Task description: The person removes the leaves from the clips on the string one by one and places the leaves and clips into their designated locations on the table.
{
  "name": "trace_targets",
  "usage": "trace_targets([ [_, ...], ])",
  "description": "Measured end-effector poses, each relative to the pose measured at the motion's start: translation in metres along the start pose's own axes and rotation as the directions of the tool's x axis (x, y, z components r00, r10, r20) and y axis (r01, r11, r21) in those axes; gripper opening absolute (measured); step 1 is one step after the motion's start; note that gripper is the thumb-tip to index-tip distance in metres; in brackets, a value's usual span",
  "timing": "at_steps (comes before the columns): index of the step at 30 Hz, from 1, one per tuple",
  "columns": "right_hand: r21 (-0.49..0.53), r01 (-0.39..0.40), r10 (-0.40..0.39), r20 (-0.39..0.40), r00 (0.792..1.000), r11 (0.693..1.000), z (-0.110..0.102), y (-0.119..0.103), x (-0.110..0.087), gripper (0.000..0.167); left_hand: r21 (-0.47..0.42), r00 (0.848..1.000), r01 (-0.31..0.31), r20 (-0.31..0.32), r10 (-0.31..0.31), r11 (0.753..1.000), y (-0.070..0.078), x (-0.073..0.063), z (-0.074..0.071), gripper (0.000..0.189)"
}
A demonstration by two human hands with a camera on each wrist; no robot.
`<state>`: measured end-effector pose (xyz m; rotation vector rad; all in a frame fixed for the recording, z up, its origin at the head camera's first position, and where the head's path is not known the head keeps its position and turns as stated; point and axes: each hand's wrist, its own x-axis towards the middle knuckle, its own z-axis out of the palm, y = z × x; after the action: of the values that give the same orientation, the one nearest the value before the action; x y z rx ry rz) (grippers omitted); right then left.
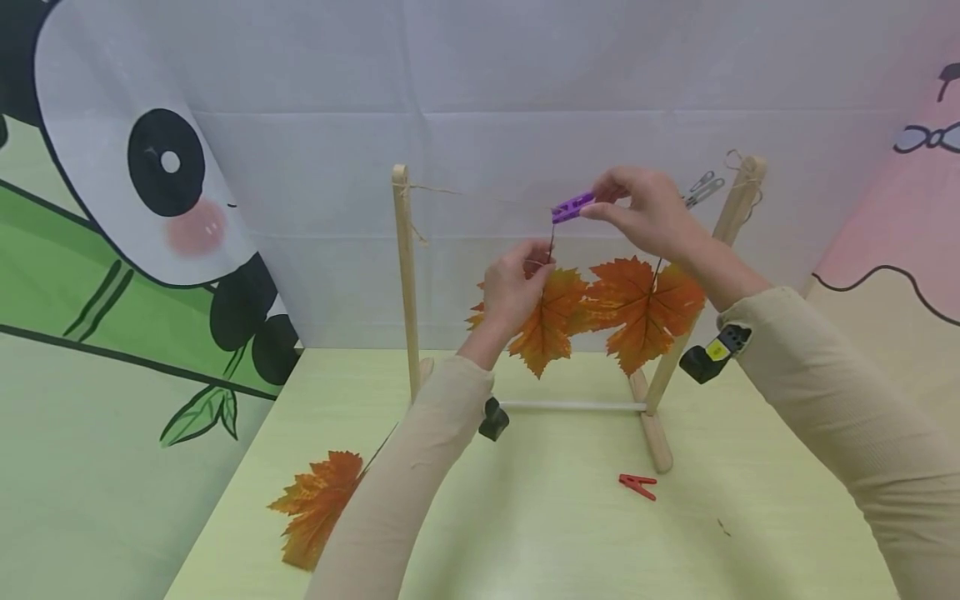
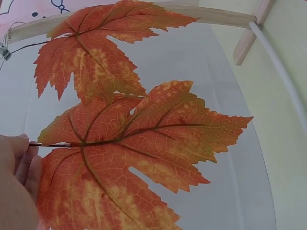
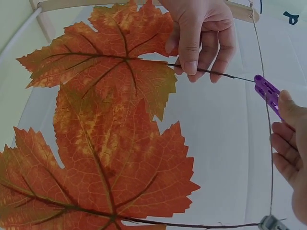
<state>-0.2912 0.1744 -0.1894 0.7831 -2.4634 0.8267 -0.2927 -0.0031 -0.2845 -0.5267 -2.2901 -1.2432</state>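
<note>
My left hand (image 1: 513, 287) pinches the dark stem of an orange maple leaf (image 2: 129, 158) between thumb and fingers. The leaf hangs below the string (image 3: 261, 52), its stem pointing up. Above it, my right hand (image 1: 647, 210) pinches a purple clothespin (image 1: 572, 207) at its handle end. In the right wrist view the clothespin's tip meets both the string and the stem's end. To the right a second maple leaf (image 1: 641, 308) hangs from the string by a grey clothespin (image 3: 272, 224), partly overlapping the first.
A wooden frame's left post (image 1: 406, 275) and right post (image 1: 738, 200) hold the string, with a white crossbar (image 1: 573, 407) low between them. On the table lie a red clothespin (image 1: 637, 486), a brown scrap (image 1: 723, 527) and another maple leaf (image 1: 322, 504), partly behind the left sleeve.
</note>
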Motion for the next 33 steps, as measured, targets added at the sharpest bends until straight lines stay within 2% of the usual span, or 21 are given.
trace_targets([
  [7,-0.024,0.012,-0.014,-0.100,0.995,1.000,-0.002,-0.003,-0.001,0.021,0.004,0.999,-0.042,-0.011,0.042,0.999,-0.008,-0.003,-0.003,0.018],
  [11,-0.028,0.051,-0.055,-0.158,0.986,0.998,-0.002,-0.003,-0.003,0.024,0.006,0.999,-0.046,-0.012,0.046,0.999,-0.013,-0.006,-0.004,0.017],
  [23,-0.019,0.205,-0.202,-0.279,0.939,0.978,0.004,-0.006,-0.014,0.034,0.011,1.000,-0.026,0.005,0.025,1.000,-0.026,-0.015,-0.012,0.016],
  [30,-0.051,0.311,-0.312,-0.282,0.907,0.949,0.008,-0.002,-0.021,0.034,0.009,1.000,0.008,0.016,-0.008,1.000,-0.038,-0.025,-0.019,0.017],
  [33,-0.056,0.321,-0.324,-0.268,0.907,0.945,0.010,0.000,-0.025,0.035,0.005,1.000,0.017,0.015,-0.017,1.000,-0.044,-0.028,-0.022,0.017],
])
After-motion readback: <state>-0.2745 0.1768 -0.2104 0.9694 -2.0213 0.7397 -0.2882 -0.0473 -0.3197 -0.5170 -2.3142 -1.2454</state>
